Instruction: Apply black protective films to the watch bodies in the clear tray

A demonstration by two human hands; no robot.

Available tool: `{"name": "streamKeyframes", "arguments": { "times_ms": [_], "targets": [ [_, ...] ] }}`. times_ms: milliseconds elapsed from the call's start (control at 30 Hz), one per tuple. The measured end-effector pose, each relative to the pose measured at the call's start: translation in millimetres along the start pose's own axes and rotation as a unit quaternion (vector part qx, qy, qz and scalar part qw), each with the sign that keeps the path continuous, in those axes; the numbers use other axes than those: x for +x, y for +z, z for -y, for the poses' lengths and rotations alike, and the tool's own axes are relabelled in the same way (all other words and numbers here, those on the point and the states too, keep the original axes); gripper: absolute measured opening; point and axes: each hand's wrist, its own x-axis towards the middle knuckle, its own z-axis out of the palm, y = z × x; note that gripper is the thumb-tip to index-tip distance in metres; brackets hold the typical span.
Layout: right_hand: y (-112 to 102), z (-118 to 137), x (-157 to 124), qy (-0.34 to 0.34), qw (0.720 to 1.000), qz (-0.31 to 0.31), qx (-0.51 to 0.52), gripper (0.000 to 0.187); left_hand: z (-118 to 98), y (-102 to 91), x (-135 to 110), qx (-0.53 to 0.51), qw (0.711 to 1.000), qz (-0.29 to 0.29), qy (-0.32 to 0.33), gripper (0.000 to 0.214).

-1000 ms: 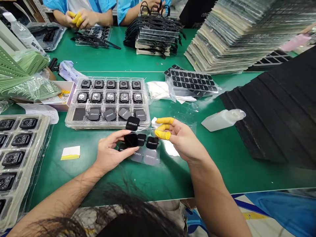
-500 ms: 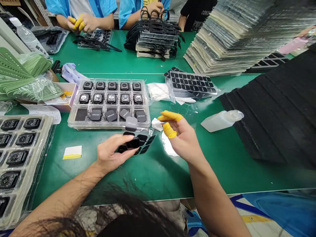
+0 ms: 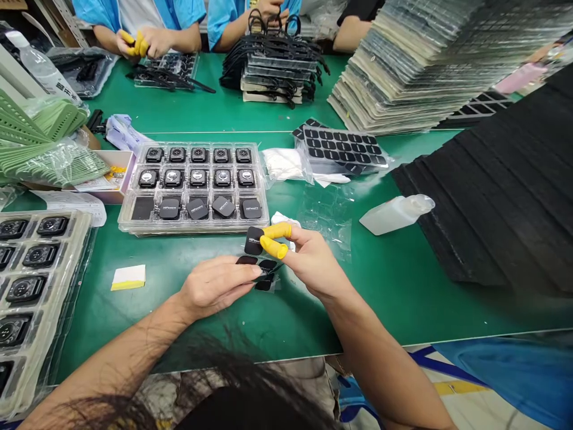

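Bringing right hand (image 3: 313, 263) leftward since moments ago, now pinching black square (image 3: 253, 242) above tabletop (image 3: 394, 304), gripping square-covered sheet (image 3: 265, 285) in left hand (image 3: 215, 286); probably handling light and bendy, calling for edge grip.

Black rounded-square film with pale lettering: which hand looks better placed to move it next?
Probably the right hand: its yellow-covered fingertips seem to pinch the film, while the left hand is occupied holding a clear plastic sheet of black squares.
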Motion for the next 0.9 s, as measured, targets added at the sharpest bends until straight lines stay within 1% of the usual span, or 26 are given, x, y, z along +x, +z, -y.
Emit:
{"name": "streamKeyframes", "arguments": {
  "times_ms": [67, 133, 200, 233, 267, 300, 333, 400, 433, 467, 533, 567, 633, 733, 900],
  "targets": [
    [1.4, 2.0, -1.5, -0.01, 1.0, -0.004, -0.017, 0.033, -1.7, -0.6, 0.8, -0.005, 1.0, 0.016, -0.014, 0.049],
    [5.3, 5.0, -5.5, -0.068, 0.993, -0.051, -0.076, 0.024, -4.7, -0.3, 1.7, -0.004, 0.998, 0.04, -0.053, 0.046],
    [9.7, 8.5, -11.2, -0.141, 0.973, -0.111, -0.146, 0.019, -8.0, 1.3, 2.7, -0.003, 0.991, 0.048, -0.123, 0.038],
    [11.2, 10.1, -14.0, -0.165, 0.966, -0.128, -0.152, 0.02, -9.2, 2.5, 3.1, -0.006, 0.985, 0.043, -0.168, 0.034],
    [11.9, 11.4, -16.4, -0.177, 0.966, -0.137, -0.131, 0.022, -9.9, 3.8, 3.4, -0.013, 0.976, 0.038, -0.214, 0.033],
    [11.6, 12.3, -18.0, -0.176, 0.97, -0.142, -0.088, 0.024, -9.8, 5.0, 3.7, -0.024, 0.964, 0.032, -0.262, 0.034],
    [10.5, 12.5, -18.6, -0.159, 0.976, -0.145, -0.035, 0.027, -9.0, 6.0, 4.1, -0.038, 0.95, 0.025, -0.308, 0.036],
    [6.9, 11.2, -16.7, -0.091, 0.986, -0.132, 0.048, 0.034, -5.5, 6.9, 5.1, -0.077, 0.918, 0.016, -0.388, 0.042],
    [5.1, 9.6, -14.6, -0.047, 0.991, -0.107, 0.065, 0.036, -3.2, 6.8, 5.9, -0.098, 0.902, 0.013, -0.421, 0.044],
    [3.8, 7.5, -12.2, -0.003, 0.995, -0.067, 0.071, 0.036, -1.0, 6.4, 6.9, -0.116, 0.886, 0.012, -0.449, 0.047],
    [3.3, 2.2, -7.3, 0.065, 0.995, 0.018, 0.068, 0.036, 2.3, 5.2, 8.9, -0.144, 0.865, 0.015, -0.48, 0.05],
    [4.1, -0.6, -5.4, 0.083, 0.993, 0.044, 0.066, 0.035, 3.1, 4.6, 9.8, -0.149, 0.861, 0.019, -0.487, 0.05],
    [6.8, -5.6, -3.1, 0.105, 0.99, 0.064, 0.068, 0.034, 3.0, 4.1, 10.9, -0.145, 0.859, 0.031, -0.491, 0.05],
    [10.7, -10.1, -2.3, 0.12, 0.989, 0.063, 0.064, 0.033, 0.8, 4.5, 10.7, -0.13, 0.863, 0.044, -0.487, 0.05],
    [14.2, -13.7, -2.1, 0.113, 0.991, 0.055, 0.039, 0.038, -0.5, 4.9, 8.8, -0.132, 0.863, 0.051, -0.485, 0.05]
  ]
}}
